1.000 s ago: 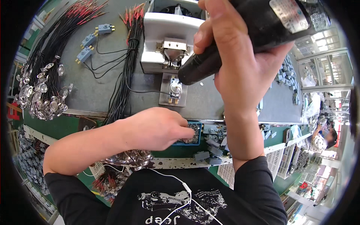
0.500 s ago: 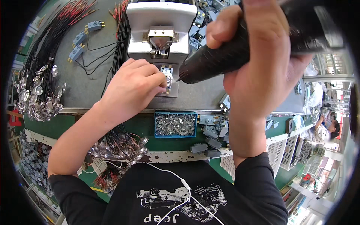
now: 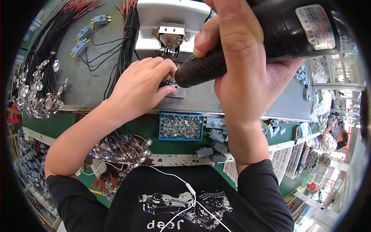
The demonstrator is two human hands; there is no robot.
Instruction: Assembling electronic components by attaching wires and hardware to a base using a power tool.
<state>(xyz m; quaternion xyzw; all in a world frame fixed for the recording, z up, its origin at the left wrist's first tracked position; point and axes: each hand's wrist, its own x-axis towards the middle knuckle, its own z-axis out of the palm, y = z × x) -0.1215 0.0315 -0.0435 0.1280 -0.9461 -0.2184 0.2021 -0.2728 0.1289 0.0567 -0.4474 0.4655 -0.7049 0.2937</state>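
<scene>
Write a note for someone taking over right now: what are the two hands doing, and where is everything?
Left hand: fingers pinch a small metal part on the jig plate, in front of the white fixture.
Right hand: grips the black driver, tip at that part.
Blue tray of small hardware sits at the bench edge, grey pieces beside it.
Done: part is seated and driver is on it.
Left: probably finish driving; wired pieces lie far left.
</scene>
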